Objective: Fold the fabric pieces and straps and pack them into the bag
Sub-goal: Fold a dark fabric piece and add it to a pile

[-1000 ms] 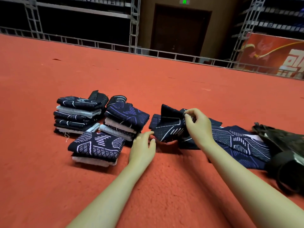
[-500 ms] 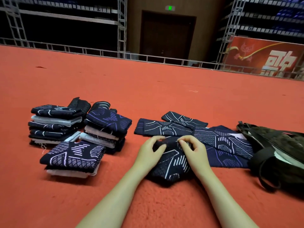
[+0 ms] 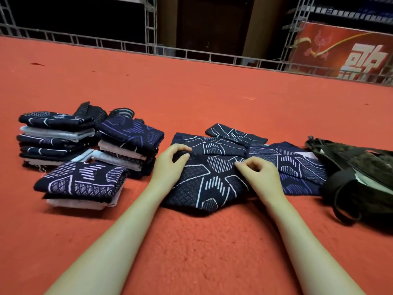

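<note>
The red banner [image 3: 331, 47] bears large white characters, cropped and unreadable.

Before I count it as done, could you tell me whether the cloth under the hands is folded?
Folded: the cloth shows doubled edges.

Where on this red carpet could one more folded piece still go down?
Bare red carpet runs from the cloths to the metal railing, and between the forearms. Crowded: folded navy stacks, patterned cloth under both hands, dark bag.

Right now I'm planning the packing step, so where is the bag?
In the head view the dark bag lies on the red carpet at the far right, just right of the unfolded patterned fabric pieces and beyond the right hand.
</note>
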{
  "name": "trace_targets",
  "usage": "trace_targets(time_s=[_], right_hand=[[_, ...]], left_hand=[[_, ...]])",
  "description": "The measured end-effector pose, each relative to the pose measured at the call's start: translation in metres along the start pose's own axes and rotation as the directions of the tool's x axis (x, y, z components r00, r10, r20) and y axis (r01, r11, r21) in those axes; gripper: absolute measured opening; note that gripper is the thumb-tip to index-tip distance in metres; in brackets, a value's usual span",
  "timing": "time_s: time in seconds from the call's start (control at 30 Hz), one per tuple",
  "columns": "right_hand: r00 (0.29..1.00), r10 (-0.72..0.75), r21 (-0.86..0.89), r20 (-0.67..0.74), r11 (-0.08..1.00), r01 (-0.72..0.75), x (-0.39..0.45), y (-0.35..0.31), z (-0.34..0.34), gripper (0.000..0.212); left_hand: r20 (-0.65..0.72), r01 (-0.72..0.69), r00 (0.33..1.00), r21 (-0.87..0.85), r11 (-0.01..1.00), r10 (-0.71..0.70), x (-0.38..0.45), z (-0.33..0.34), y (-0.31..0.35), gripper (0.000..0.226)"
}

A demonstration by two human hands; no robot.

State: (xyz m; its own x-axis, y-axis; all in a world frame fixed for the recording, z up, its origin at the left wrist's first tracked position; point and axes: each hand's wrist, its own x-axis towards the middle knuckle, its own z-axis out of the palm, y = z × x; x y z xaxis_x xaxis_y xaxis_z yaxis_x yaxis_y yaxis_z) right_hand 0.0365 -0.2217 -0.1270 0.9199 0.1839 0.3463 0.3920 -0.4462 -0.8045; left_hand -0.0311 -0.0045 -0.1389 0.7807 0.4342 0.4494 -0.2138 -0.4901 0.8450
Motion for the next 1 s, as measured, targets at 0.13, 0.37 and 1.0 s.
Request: trace_targets(time_s=[0.13,0.37,1.0], right_hand=[[0.975,0.187,0.514,0.118,0.829,-0.221,-0.003,-0.005,-0.005,0.014],[0.950,0.113,0.391,0.291,0.892,-0.226,-0.009,0.001,-0.001,0.033],[0.970,0.218,-0.156,0.105,0.967,-0.200,0.003,0.015,0.001,0.017]], left_hand=[[-0.065,0.029,0.997,-0.005,1.000,-0.029,-0.001,-0.004,0.000,0.017],[-0.146,0.111,0.982,-0.059,0.992,-0.118,0.000,-0.006,-0.001,0.015],[-0.050,0.102,0.995,0.384,0.918,-0.090,-0.007,0.011,-0.009,0.026]])
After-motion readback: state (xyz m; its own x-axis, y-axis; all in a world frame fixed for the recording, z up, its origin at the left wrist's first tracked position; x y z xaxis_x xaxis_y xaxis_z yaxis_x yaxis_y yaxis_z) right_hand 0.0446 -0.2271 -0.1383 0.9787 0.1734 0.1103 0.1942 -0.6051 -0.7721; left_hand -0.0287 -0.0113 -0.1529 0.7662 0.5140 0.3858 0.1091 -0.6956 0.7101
